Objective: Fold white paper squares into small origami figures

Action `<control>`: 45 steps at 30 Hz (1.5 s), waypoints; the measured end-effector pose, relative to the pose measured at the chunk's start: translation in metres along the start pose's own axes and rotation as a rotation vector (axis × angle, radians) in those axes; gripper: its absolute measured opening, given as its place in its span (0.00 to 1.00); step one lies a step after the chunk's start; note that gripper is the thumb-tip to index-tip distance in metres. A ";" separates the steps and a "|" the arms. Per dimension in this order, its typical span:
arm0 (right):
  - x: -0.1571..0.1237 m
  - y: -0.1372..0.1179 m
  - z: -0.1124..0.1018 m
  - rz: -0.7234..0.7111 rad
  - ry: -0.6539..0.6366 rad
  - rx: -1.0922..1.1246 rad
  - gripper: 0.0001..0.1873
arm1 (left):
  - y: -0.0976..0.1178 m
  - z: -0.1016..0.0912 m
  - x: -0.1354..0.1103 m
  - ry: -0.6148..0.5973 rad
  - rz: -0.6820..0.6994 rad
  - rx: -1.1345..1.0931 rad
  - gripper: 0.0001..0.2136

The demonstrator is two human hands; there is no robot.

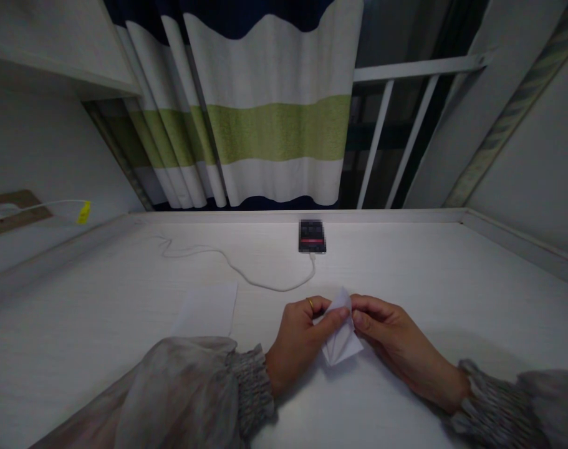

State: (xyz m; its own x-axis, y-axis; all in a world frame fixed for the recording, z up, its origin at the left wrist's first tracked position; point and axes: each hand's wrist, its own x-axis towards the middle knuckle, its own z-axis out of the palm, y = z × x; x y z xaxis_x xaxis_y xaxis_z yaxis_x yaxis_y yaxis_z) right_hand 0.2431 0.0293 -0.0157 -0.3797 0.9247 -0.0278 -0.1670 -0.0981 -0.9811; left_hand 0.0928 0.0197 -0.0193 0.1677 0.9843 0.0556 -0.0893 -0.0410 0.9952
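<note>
A small folded piece of white paper (342, 340) rests on the white table (452, 293), pinched from both sides. My left hand (300, 340), with a ring on one finger, grips the paper's left side with thumb and fingers closed. My right hand (396, 346) pinches its upper right edge, fingers curled together. Both hands rest on the tabletop close to my body, in grey gathered sleeves.
A flat white sheet (209, 308) lies to the left of my hands. A dark phone (312, 236) lies farther back with a white cable (246, 274) running left to a wall socket. A striped curtain (274, 125) and a white railing (396, 125) stand behind the table.
</note>
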 end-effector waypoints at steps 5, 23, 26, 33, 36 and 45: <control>-0.001 -0.002 0.003 -0.027 0.060 -0.076 0.09 | -0.004 -0.001 0.002 -0.014 -0.020 0.009 0.14; -0.005 -0.008 0.005 -0.203 0.140 -0.368 0.10 | 0.000 0.000 0.001 -0.134 -0.004 -0.010 0.10; -0.005 -0.009 0.005 -0.254 0.139 -0.441 0.10 | -0.002 0.000 0.002 -0.116 -0.004 0.005 0.10; -0.006 -0.013 0.004 -0.311 0.131 -0.504 0.08 | -0.005 0.001 0.003 -0.118 -0.012 0.039 0.07; -0.006 -0.015 0.004 -0.319 0.131 -0.507 0.09 | -0.005 0.000 0.003 -0.118 -0.032 0.049 0.07; -0.004 -0.015 0.001 -0.356 0.142 -0.574 0.08 | -0.005 0.000 0.002 -0.141 -0.085 0.065 0.07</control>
State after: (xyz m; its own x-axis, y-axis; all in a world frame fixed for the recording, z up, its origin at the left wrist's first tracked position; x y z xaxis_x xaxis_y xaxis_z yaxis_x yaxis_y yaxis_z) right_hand 0.2467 0.0264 -0.0008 -0.2615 0.9077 0.3283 0.2636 0.3943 -0.8804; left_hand 0.0940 0.0220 -0.0244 0.3083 0.9510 -0.0228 -0.0059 0.0259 0.9996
